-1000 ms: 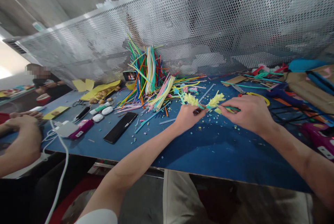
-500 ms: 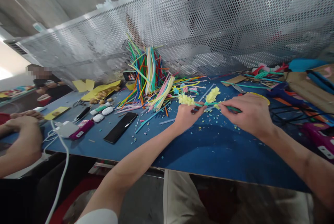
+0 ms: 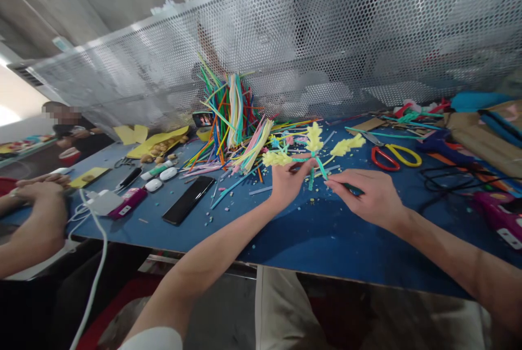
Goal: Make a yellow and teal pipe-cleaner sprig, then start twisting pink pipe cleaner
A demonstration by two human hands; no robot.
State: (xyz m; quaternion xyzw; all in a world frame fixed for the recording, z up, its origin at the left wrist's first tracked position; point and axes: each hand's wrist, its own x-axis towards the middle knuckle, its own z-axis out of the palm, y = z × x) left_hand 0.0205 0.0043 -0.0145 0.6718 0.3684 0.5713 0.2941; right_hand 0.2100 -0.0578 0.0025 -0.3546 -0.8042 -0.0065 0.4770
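Note:
My left hand [image 3: 289,182] pinches the teal stems of a pipe-cleaner flower sprig [image 3: 313,146] with three fuzzy yellow heads, held a little above the blue table [image 3: 326,230]. Close to the right, my right hand [image 3: 369,197] pinches the lower green end of the same sprig between thumb and fingers. Small yellow and teal clippings lie scattered on the table below both hands.
A tall bundle of coloured pipe cleaners [image 3: 232,116] stands behind my hands. Red-and-yellow scissors [image 3: 391,155] lie to the right, a pink glue gun [image 3: 499,214] at far right. A black phone [image 3: 188,199], earbud cases and charger lie left. Another person's arm [image 3: 28,219] rests at left. A perforated metal screen [image 3: 326,40] backs the table.
Both hands have lifted the sprig and turned it more upright; the yellow heads now fan upward. My right hand has shifted left and down, uncovering the scissors.

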